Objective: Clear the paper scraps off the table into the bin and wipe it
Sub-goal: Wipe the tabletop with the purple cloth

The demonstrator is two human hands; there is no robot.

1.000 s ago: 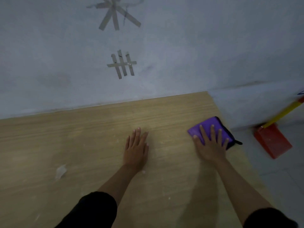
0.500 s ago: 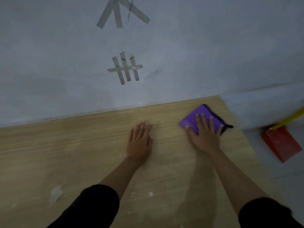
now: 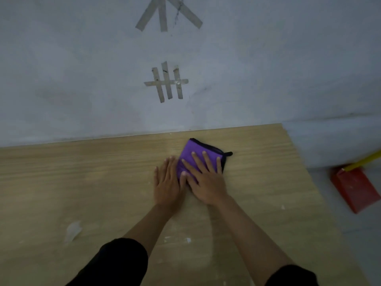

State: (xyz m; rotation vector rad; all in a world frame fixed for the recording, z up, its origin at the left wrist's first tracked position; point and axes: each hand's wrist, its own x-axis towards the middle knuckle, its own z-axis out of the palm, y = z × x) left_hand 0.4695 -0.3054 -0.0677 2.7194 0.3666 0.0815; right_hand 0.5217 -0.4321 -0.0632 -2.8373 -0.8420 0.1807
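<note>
The cloth (image 3: pixel 195 146) lies on the table (image 3: pixel 82 172) under the right hand (image 3: pixel 206 182), with the left hand (image 3: pixel 166 186) just left of it, a paper scrap (image 3: pixel 73 231) well nearer and left, and a dustpan (image 3: pixel 354 188) on the floor to its right.

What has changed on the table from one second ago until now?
The right hand, pressing flat on the purple cloth, slid it left across the table, up beside the left hand. Nothing was gripped or released. The left hand stayed flat; the paper scrap stayed put.
</note>
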